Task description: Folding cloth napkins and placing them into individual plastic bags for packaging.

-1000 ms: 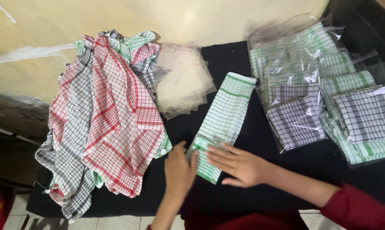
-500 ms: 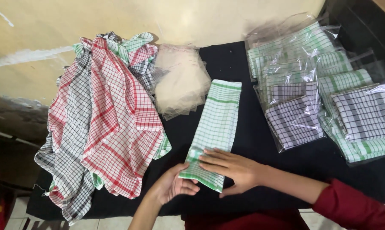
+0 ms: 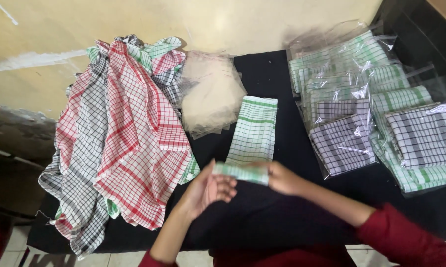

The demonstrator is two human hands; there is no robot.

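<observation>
While both hands held its near end, the green-checked cloth (image 3: 255, 133) lay folded into a long strip on the black desk (image 3: 272, 74), near the desk's centre. Long axis ran roughly 12 to 6 o'clock, far end tipped slightly toward 1 o'clock. Far end lay flat with two green bands across it; near end was lifted off the surface and turned up into a short flap, blurred in the view.

Left hand (image 3: 205, 190): at 7 o'clock of the strip, palm up, fingers curled under the flap's left edge; grip appeared clenched on the cloth. Right hand (image 3: 282, 178): at 5 o'clock, fingers pinching the flap's right edge, grip closed on the cloth. Judged: holding both corners kept the raised edge level and square to the strip, while the flat far part anchored it against the desk.

Surroundings, outward:
- Stack of empty clear plastic bags (image 3: 210, 94), at 10 o'clock of the strip, just beside it.
- Heap of loose checked cloths (image 3: 124, 138), red, grey and green, at 9 o'clock, draped over the desk's left edge.
- Pile of bagged folded cloths (image 3: 376, 109), green and grey checks, at 3 o'clock, apart from the strip.
- Red sleeve (image 3: 405, 237) on the right forearm, at 5 o'clock.
- Yellowish wall (image 3: 183, 20) beyond the desk at 12 o'clock.
</observation>
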